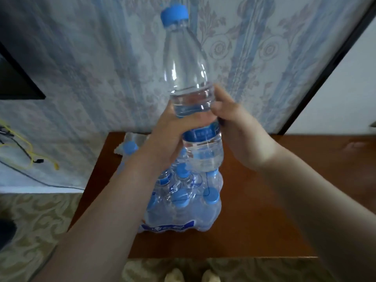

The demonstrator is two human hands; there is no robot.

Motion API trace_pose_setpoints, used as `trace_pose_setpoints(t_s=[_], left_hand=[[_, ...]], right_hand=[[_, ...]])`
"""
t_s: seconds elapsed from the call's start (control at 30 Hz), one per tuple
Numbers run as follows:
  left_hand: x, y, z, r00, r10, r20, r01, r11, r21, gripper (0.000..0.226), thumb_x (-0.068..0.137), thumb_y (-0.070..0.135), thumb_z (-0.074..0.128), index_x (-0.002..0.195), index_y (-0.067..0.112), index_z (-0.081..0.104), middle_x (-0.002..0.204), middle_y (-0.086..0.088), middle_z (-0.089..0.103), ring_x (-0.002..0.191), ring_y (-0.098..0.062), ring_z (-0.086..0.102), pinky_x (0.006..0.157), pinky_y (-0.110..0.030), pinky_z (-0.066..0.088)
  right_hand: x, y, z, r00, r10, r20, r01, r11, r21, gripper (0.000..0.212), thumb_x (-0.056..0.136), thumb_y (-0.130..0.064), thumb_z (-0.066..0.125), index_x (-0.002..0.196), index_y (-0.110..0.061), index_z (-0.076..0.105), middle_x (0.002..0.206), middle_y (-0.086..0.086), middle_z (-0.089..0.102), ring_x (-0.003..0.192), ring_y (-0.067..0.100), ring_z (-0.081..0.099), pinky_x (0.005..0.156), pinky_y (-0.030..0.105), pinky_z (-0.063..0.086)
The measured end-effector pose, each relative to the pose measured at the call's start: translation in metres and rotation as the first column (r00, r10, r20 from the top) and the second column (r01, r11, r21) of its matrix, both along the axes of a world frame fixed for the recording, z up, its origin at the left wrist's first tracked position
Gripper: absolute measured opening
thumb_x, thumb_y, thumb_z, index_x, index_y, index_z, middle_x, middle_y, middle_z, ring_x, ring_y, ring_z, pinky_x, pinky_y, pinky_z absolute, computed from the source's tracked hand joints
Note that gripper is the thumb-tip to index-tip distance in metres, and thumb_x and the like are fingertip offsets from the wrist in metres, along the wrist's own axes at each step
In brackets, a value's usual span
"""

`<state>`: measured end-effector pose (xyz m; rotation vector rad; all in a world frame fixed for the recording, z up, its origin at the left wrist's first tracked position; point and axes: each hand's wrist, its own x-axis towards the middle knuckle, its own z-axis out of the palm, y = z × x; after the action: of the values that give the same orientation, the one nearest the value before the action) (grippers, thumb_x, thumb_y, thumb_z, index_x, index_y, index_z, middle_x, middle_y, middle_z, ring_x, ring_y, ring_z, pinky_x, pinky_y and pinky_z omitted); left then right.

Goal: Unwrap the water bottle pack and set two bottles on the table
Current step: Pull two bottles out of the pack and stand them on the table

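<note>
A clear water bottle (187, 78) with a blue cap and blue label is held upright in the air above the pack. My left hand (171, 135) wraps its middle from the left, and my right hand (234, 127) grips it from the right. Below it, the plastic-wrapped water bottle pack (183, 204) with several blue-capped bottles stands on the brown wooden table (264, 210). Another blue-capped bottle (129, 148) shows at the table's far left corner, partly hidden behind my left forearm.
The table stands against a patterned wall (81, 78). Black and yellow cables (24, 153) hang at the left. A dark frame edge (325, 68) runs diagonally at the right. Patterned floor and my feet (191, 276) lie below the table's front edge.
</note>
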<state>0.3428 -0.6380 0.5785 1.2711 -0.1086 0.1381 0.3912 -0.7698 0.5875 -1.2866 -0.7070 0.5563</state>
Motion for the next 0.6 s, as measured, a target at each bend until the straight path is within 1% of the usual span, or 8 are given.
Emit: trace_pose_setpoints(t_s=[0.07, 0.2, 0.27, 0.33, 0.43, 0.5, 0.53, 0.6], left_hand=[[0.014, -0.014, -0.003, 0.996, -0.09, -0.01, 0.09, 0.991, 0.103, 0.048, 0.077, 0.0, 0.066, 0.124, -0.002, 0.055, 0.109, -0.02, 0.068, 0.101, -0.028, 0.068, 0.08, -0.032, 0.055], [0.036, -0.049, -0.012, 0.988, -0.094, -0.126, 0.123, 0.961, 0.247, 0.069, 0.066, 0.005, 0.078, 0.126, -0.002, 0.045, 0.109, -0.026, 0.066, 0.099, -0.032, 0.069, 0.087, -0.052, 0.055], [0.04, -0.064, -0.023, 0.986, -0.029, -0.165, 0.085, 0.935, 0.345, 0.074, 0.061, 0.011, 0.083, 0.125, 0.008, 0.045, 0.107, -0.015, 0.069, 0.095, -0.022, 0.071, 0.084, -0.046, 0.057], [0.041, -0.074, -0.032, 0.981, -0.048, -0.19, 0.132, 0.879, 0.457, 0.074, 0.059, 0.016, 0.086, 0.124, 0.012, 0.049, 0.109, -0.006, 0.07, 0.097, -0.017, 0.07, 0.088, -0.041, 0.056], [0.034, -0.076, -0.042, 0.966, -0.027, -0.257, 0.199, 0.715, 0.67, 0.074, 0.065, 0.025, 0.085, 0.13, 0.015, 0.05, 0.127, -0.001, 0.061, 0.115, -0.015, 0.06, 0.101, -0.035, 0.046], [0.023, -0.064, -0.045, 0.981, 0.118, -0.152, 0.059, 0.567, 0.821, 0.071, 0.074, 0.028, 0.078, 0.137, 0.02, 0.046, 0.139, 0.003, 0.051, 0.125, -0.012, 0.049, 0.099, -0.021, 0.037], [0.016, -0.055, -0.046, 0.981, 0.181, -0.07, -0.041, 0.543, 0.839, 0.06, 0.079, 0.026, 0.074, 0.134, 0.022, 0.049, 0.136, 0.006, 0.052, 0.122, -0.007, 0.049, 0.094, -0.014, 0.033], [-0.002, -0.031, -0.051, 0.956, 0.29, 0.042, -0.206, 0.563, 0.8, 0.036, 0.085, 0.019, 0.067, 0.118, 0.027, 0.06, 0.118, 0.016, 0.062, 0.106, 0.009, 0.053, 0.083, -0.002, 0.033]], right_hand=[[0.0, -0.014, 0.001, 0.98, -0.196, -0.024, 0.194, 0.977, -0.089, 0.07, 0.078, -0.043, 0.069, 0.134, -0.009, 0.044, 0.127, 0.012, 0.061, 0.117, 0.025, 0.058, 0.102, 0.049, 0.042], [0.001, -0.041, 0.004, 0.889, -0.457, 0.028, 0.456, 0.879, -0.141, 0.05, 0.074, -0.032, 0.076, 0.116, -0.009, 0.061, 0.105, 0.012, 0.072, 0.094, 0.022, 0.071, 0.08, 0.033, 0.057], [0.004, -0.058, 0.0, 0.857, -0.506, 0.093, 0.514, 0.831, -0.214, 0.047, 0.07, -0.031, 0.08, 0.111, -0.011, 0.066, 0.102, 0.009, 0.073, 0.091, 0.019, 0.071, 0.079, 0.033, 0.057], [0.006, -0.074, -0.011, 0.835, -0.521, 0.174, 0.549, 0.775, -0.313, 0.05, 0.063, -0.034, 0.085, 0.107, -0.017, 0.068, 0.101, 0.007, 0.073, 0.091, 0.017, 0.071, 0.081, 0.038, 0.058], [0.008, -0.094, -0.042, 0.802, -0.538, 0.261, 0.596, 0.688, -0.414, 0.051, 0.054, -0.029, 0.089, 0.101, -0.024, 0.068, 0.092, -0.003, 0.076, 0.084, 0.01, 0.072, 0.075, 0.036, 0.059], [0.011, -0.105, -0.074, 0.795, -0.565, 0.221, 0.596, 0.657, -0.462, 0.051, 0.053, -0.02, 0.086, 0.098, -0.029, 0.064, 0.091, -0.009, 0.075, 0.083, 0.007, 0.072, 0.074, 0.034, 0.059], [0.012, -0.11, -0.091, 0.788, -0.582, 0.199, 0.593, 0.633, -0.498, 0.052, 0.051, -0.019, 0.084, 0.096, -0.032, 0.061, 0.091, -0.01, 0.075, 0.083, 0.006, 0.072, 0.073, 0.033, 0.059], [0.014, -0.114, -0.12, 0.772, -0.609, 0.184, 0.584, 0.565, -0.583, 0.05, 0.047, -0.029, 0.08, 0.09, -0.037, 0.055, 0.088, -0.009, 0.072, 0.081, 0.006, 0.07, 0.066, 0.026, 0.058]])
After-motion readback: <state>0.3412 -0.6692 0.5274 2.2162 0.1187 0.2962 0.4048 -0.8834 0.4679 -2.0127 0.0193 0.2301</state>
